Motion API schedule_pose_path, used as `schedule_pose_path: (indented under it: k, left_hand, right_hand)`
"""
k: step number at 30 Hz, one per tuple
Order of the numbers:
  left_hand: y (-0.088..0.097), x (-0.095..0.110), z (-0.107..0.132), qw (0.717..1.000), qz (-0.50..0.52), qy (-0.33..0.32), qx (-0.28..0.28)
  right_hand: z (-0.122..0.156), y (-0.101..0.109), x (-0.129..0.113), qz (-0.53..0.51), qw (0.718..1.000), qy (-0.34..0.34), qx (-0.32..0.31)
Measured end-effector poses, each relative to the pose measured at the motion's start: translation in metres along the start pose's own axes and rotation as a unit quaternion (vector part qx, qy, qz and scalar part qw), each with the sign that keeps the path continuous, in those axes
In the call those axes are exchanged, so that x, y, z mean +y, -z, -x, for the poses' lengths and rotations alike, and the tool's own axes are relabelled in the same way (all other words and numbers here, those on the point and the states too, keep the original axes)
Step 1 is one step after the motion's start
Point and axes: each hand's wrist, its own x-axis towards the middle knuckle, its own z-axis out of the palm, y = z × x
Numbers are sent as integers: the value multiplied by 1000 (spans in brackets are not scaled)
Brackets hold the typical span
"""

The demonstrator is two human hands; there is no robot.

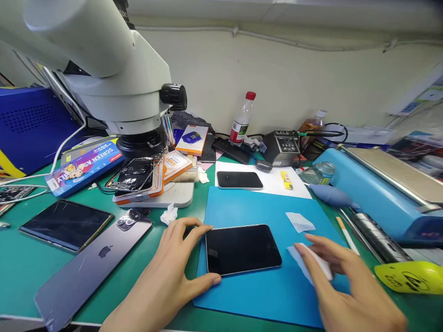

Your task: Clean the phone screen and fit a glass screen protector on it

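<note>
A black phone (241,249) lies screen-up on a blue mat (263,295). My left hand (173,272) braces the phone's left end, thumb at its near corner and index finger at its far corner. My right hand (349,286) hovers just right of the phone, blurred, fingers closed on a small white wipe (318,263). A pale film piece (300,222) lies on the mat behind that hand.
A microscope (114,78) overhangs the left. A tablet back (90,265), a dark tablet (65,224), another phone (239,180) on white paper, a water bottle (242,119), a blue machine (377,193) and a yellow tool (410,276) surround the mat.
</note>
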Motion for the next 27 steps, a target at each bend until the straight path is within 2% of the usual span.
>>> schedule_pose_path:
  k: [2,4,9,13,16,18,22,25,27]
  left_hand:
    - [-3,-2,0,1000,-9,-2,8]
    - [-6,-2,0,1000,-17,-4,23]
    - [-12,-5,1,999,-28,-24,35]
    - [-17,-9,1,997,-54,-37,52]
    - [-19,-11,0,996,-53,-44,59]
    - [-20,-11,0,995,-54,-47,62]
    - [-19,-13,0,995,-56,-54,63]
    - [-19,-15,0,995,-59,-63,59]
    - [-18,-15,0,995,-60,-65,54]
  right_hand:
    - [-1,-4,-19,24,999,20,-40]
    - [4,-2,-27,36,995,51,-79]
    - [26,14,-25,44,985,146,-82]
    - [38,15,-20,82,965,220,-119]
    - [37,6,-22,117,957,224,-144]
    - [32,-4,-30,120,959,217,-138]
    - [23,-33,-68,95,963,218,-127]
    - [25,-51,-94,43,954,269,-127]
    - [27,-50,-94,5,940,322,-115]
